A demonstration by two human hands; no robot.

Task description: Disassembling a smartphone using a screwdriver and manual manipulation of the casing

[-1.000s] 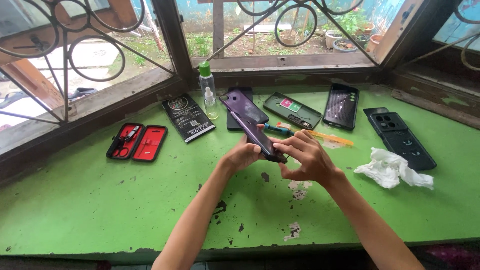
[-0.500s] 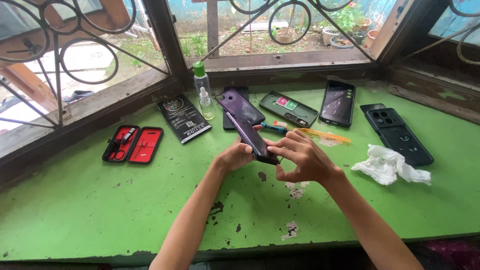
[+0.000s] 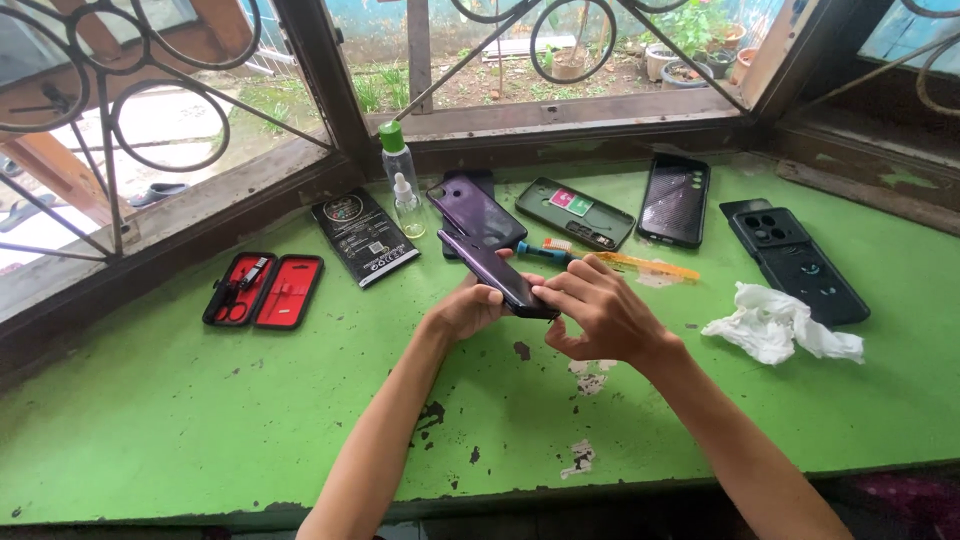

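A dark purple phone [image 3: 493,270] is held tilted above the green table [image 3: 200,420], its far end pointing up and to the left. My left hand [image 3: 467,308] grips it from below along its near left side. My right hand [image 3: 598,314] pinches its near end, fingertips on the edge. Just beyond the hands a toothbrush [image 3: 543,250] and an orange comb [image 3: 650,267] lie on the table.
Along the window sill lie a purple phone back cover [image 3: 482,209], a green phone frame [image 3: 575,213], a black phone [image 3: 674,200], two dark cases [image 3: 795,262], a dropper bottle [image 3: 400,180] and a black packet [image 3: 363,238]. An open red tool kit [image 3: 264,290] sits left, crumpled tissue [image 3: 780,330] right.
Both hands have kept hold of the purple phone and lowered it slightly toward the table. The head camera has dipped and drifted a little.
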